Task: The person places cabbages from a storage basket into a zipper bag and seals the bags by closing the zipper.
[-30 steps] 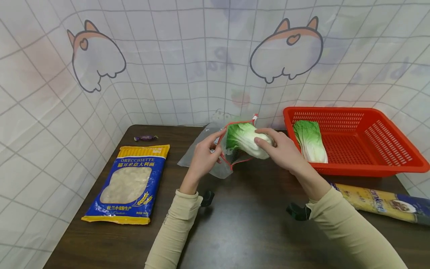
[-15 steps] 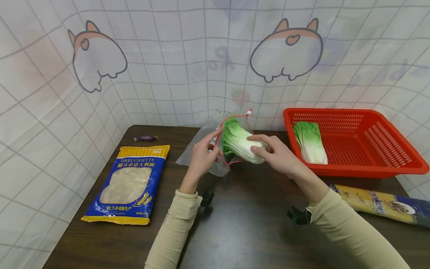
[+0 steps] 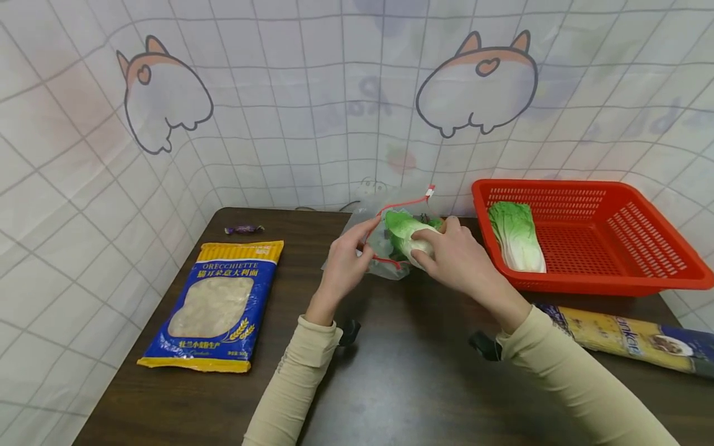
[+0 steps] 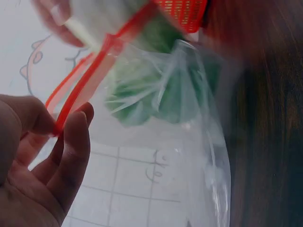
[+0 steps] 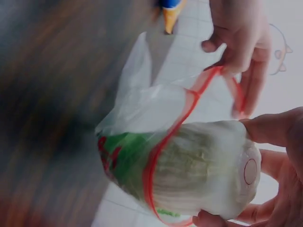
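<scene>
From afar I watch the left grip [image 3: 344, 263] pinch the red rim [image 4: 84, 87] of the clear bag [image 4: 203, 127] while the right grip [image 3: 460, 257] holds a cabbage [image 5: 203, 161] partly inside.

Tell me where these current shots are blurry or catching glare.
Head view: mostly sharp, with a pale sheen on the near middle of the table; left wrist view: right hand blurred, bright glints on the clear bag; right wrist view: table smeared by blur, held cabbage rather soft.
</scene>
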{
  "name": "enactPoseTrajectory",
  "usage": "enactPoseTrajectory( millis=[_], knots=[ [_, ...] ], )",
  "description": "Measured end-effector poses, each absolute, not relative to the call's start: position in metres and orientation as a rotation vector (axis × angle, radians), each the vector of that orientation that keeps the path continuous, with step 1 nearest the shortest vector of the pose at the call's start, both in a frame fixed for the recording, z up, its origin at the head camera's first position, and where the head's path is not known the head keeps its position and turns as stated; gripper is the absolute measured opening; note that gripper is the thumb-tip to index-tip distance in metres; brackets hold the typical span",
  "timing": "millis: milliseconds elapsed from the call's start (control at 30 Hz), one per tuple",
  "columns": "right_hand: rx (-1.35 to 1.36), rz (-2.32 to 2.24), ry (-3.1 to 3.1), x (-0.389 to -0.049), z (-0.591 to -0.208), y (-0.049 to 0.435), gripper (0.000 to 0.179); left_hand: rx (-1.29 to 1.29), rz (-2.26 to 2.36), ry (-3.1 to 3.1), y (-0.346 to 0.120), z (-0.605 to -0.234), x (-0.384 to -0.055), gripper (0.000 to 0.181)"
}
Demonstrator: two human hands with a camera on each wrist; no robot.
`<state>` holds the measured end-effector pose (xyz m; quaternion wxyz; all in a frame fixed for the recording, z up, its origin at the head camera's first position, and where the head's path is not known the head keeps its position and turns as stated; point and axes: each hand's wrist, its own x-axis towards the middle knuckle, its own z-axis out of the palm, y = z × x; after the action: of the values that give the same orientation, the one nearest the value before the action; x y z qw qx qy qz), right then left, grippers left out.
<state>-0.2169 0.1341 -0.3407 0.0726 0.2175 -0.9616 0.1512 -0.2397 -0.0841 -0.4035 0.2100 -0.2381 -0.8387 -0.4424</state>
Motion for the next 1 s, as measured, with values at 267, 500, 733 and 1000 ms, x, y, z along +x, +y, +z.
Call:
enactPoseTrajectory(
  millis=[267, 500, 733, 1000],
  knots=[
    [0.618, 0.911, -2.898, -0.225, -0.336, 0.143, 0.041, -0.574, -1.195, -2.383, -0.082, -0.400, -0.239, 0.056],
    [0.563, 1.066, -2.826, -0.231, -0.352, 0.146, 0.044, -0.582, -1.300, -2.444, -0.082, -0.403, -0.239, 0.057],
    [0.377, 1.559, -2.757, -0.232, -0.355, 0.143, 0.047, -0.580, -1.370, -2.474, -0.082, -0.403, -0.239, 0.059],
    [0.368, 1.261, -2.709, -0.230, -0.372, 0.128, 0.045, -0.652, -1.425, -2.452, -0.082, -0.402, -0.237, 0.055]
  ],
)
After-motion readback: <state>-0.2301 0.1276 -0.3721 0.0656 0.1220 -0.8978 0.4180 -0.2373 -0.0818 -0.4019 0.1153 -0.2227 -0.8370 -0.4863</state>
